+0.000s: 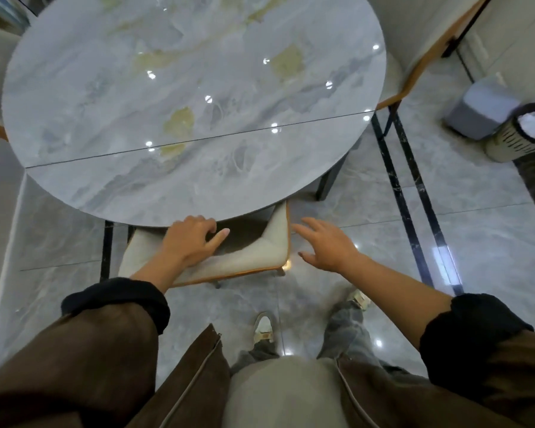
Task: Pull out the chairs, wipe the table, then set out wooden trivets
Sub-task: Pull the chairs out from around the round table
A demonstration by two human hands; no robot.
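"What kind of place is this?"

"A home dining room. There's a round, glossy grey marble-patterned table [198,88] with a cream padded chair with orange wooden edging [257,253] tucked under it."

"Anything else?"

"Polished grey floor tiles [476,242] with black border strips [406,211], and a black-and-white wastebasket [507,143] standing on them."

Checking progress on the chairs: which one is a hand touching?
The near chair, tucked under the table's front edge: the left hand holds its back. The side chairs are untouched.
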